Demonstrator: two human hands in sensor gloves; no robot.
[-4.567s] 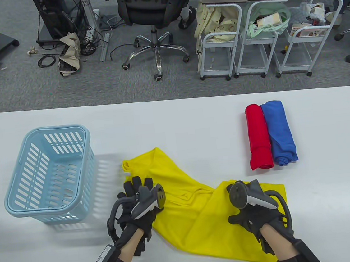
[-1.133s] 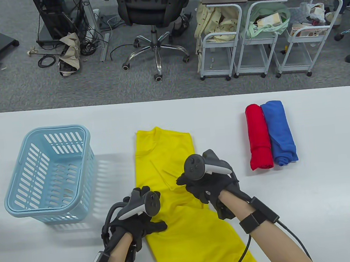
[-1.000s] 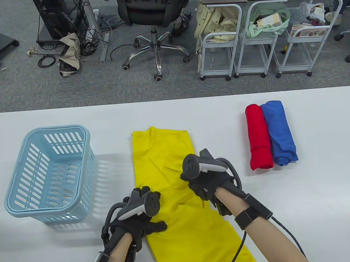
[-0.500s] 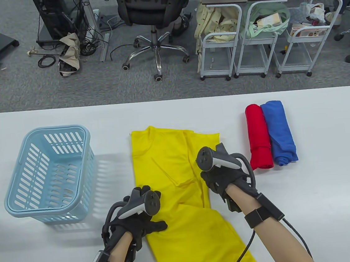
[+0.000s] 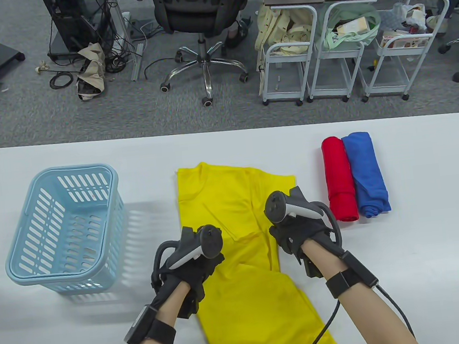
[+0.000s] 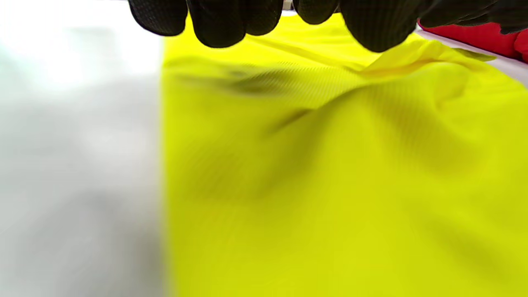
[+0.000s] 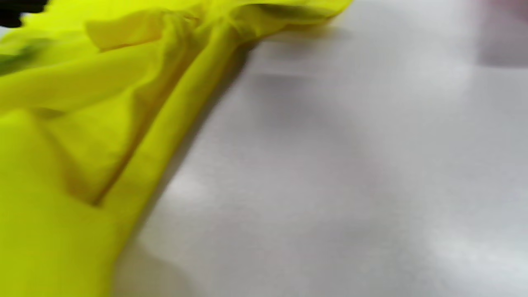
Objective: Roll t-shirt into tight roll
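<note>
We are looking down at a bright yellow cotton t-shirt (image 5: 236, 237) lying flat on the white table (image 5: 426, 249), folded into a long strip whose long axis is running away from us, the collar end pointing to the far side and the hem end reaching past the near edge of the view. Our left hand (image 5: 190, 266) is sitting over the strip's left edge about midway along it; in the left wrist view its gloved fingertips (image 6: 231, 20) are hanging just above the cloth, and we cannot tell whether they are pinching any of it. Our right hand (image 5: 297, 234) is sitting at the strip's right edge, level with the left hand, where a sleeve flap is spreading out beyond it; its fingers are hidden under the tracker and the right wrist view is showing only blurred, bunched yellow folds, so we cannot tell its grip either. Beyond and to the right of the right hand, a rolled red shirt (image 5: 339, 179) and a rolled blue shirt (image 5: 367, 174) are lying touching, side by side. Well to the left of the left hand, a light blue slotted plastic basket (image 5: 30, 266) is standing.
</note>
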